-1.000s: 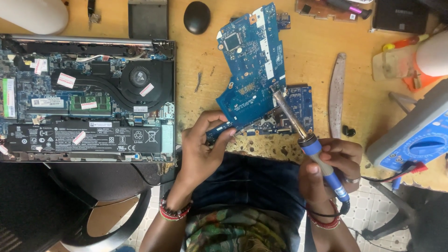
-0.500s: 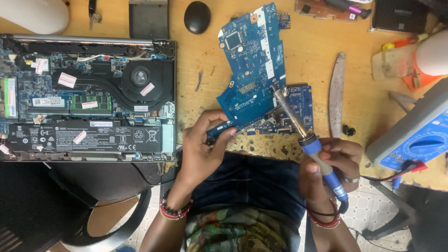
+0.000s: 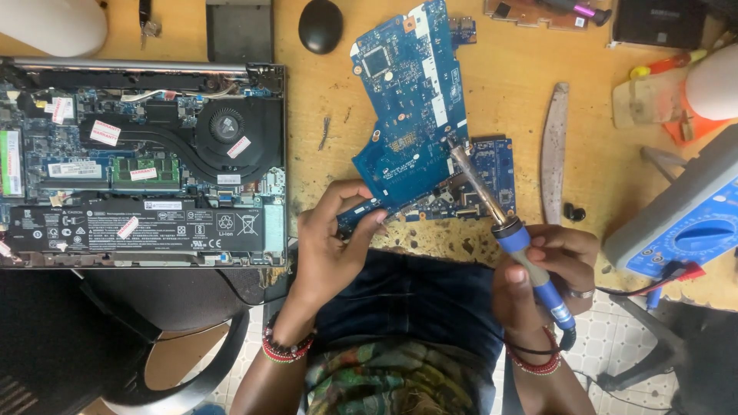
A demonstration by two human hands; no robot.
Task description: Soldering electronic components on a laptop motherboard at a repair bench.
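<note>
Two blue circuit boards lie under our hands near the middle of the front edge of the yellow wooden counter (image 3: 530,92). The large blue circuit board (image 3: 411,115) lies tilted, its lower end overlapping the smaller blue circuit board (image 3: 492,173) beneath it. Our left hand (image 3: 330,238) pinches the lower left corner of the large board, thumb and fingers closed on its edge. Our right hand (image 3: 546,269) is clenched around the blue handle of the soldering iron (image 3: 503,219), whose metal tip rests on the large board's right edge, just where the two boards meet. The iron's dark cord trails off the front edge past our right wrist.

Just right of the boards lies a long, narrow grey blade-shaped strip (image 3: 553,150), with a small black piece (image 3: 573,212) near its lower end. Farther right, at the counter's right edge, sits a blue multimeter with a grey case (image 3: 684,227). Toward the left edge lies an opened laptop base (image 3: 142,165), showing its fan, copper heat pipe and long black battery. Along the back edge we see a black oval computer mouse (image 3: 320,25), a grey rectangular plate (image 3: 240,29) and a white rounded object (image 3: 50,24) in the back left corner.
</note>
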